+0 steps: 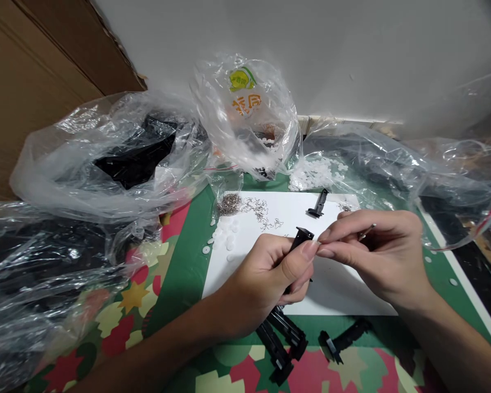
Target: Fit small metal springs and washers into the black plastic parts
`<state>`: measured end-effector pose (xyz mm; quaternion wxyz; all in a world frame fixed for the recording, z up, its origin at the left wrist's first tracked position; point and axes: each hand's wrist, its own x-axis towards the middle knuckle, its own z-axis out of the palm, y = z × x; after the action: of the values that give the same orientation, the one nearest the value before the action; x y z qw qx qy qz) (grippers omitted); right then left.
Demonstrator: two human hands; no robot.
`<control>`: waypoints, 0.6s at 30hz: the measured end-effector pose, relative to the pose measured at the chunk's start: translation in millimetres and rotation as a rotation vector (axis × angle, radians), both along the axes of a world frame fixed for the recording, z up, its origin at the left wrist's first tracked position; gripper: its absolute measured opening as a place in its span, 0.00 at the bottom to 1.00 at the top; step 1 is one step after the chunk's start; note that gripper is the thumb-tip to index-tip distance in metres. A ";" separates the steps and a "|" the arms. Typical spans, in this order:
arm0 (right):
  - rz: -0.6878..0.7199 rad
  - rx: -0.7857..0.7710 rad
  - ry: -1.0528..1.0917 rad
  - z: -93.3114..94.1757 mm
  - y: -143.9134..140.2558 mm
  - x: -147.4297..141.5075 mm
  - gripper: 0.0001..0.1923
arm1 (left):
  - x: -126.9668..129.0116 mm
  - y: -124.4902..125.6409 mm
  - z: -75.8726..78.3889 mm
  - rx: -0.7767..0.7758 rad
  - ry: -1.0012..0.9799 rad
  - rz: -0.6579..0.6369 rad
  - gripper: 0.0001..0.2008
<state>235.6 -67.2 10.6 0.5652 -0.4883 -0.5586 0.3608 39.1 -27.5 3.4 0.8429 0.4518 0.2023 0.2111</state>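
My left hand (pixel 265 273) grips a small black plastic part (pixel 301 236), its top sticking out above the thumb. My right hand (pixel 376 254) pinches at the top of that same part with thumb and forefinger, and a thin metal piece (pixel 367 231) pokes out between its fingers. Both hands hover over a white sheet of paper (pixel 339 289). On the sheet lie another black part (pixel 318 204), a scatter of small metal springs (pixel 265 213) and several white round discs (pixel 225 237).
Finished-looking black parts (pixel 284 338) lie near the table's front edge, one more (pixel 343 339) to their right. Crumpled clear plastic bags (pixel 106 158) crowd the left, back and right; one bag (pixel 245 114) has a printed logo. White discs (pixel 315 173) are heaped behind the sheet. A brown cardboard panel (pixel 28 71) stands at left.
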 end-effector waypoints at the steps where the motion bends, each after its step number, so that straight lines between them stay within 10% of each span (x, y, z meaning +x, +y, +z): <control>1: 0.006 0.000 0.005 -0.2 0.1 0.1 0.06 | 0.0 -0.2 0.1 -0.001 -0.001 0.000 0.28; 18: 0.049 0.099 -0.093 -3.3 -0.3 2.5 0.06 | 0.6 -3.6 -8.1 0.012 0.002 -0.019 0.28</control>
<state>238.1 -67.6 7.2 0.5532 -0.4621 -0.6132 0.3233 39.7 -31.1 -4.7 0.8417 0.4591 0.1978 0.2039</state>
